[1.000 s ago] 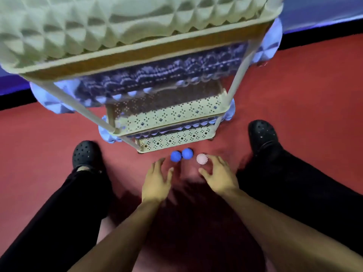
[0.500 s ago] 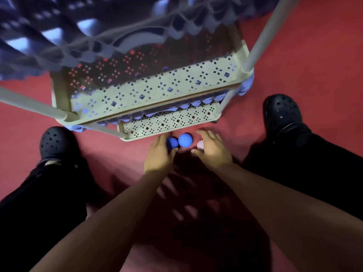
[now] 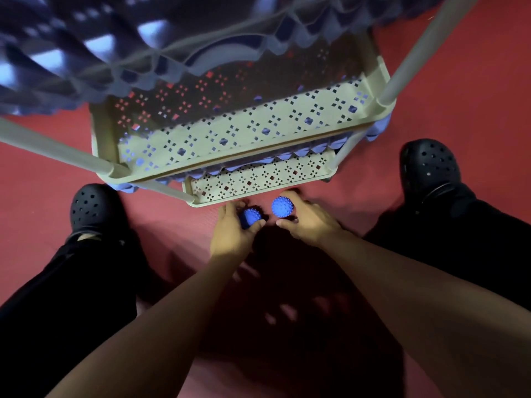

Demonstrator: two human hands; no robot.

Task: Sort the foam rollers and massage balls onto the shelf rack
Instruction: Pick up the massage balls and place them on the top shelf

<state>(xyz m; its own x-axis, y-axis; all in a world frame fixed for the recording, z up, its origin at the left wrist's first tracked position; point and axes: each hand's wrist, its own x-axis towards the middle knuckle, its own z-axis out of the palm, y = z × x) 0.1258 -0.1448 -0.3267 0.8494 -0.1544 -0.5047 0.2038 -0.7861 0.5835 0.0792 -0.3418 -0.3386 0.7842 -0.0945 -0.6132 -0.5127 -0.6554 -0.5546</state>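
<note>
Red floor (image 3: 459,81) carries a perforated cream rack (image 3: 244,133), blue rollers (image 3: 86,53) on its upper tiers. Black clogs, left (image 3: 92,208) and right (image 3: 428,168), flank it. Left hand (image 3: 232,234) curls round one blue spiked ball (image 3: 250,216). Right hand (image 3: 310,219) grips a second ball (image 3: 282,207), just before the lowest tier.

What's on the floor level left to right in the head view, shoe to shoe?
Left black clog → left hand gripping a spiky blue ball → second spiky blue ball → right hand beside it → right black clog. All sit in front of the rack's bottom shelf.
</note>
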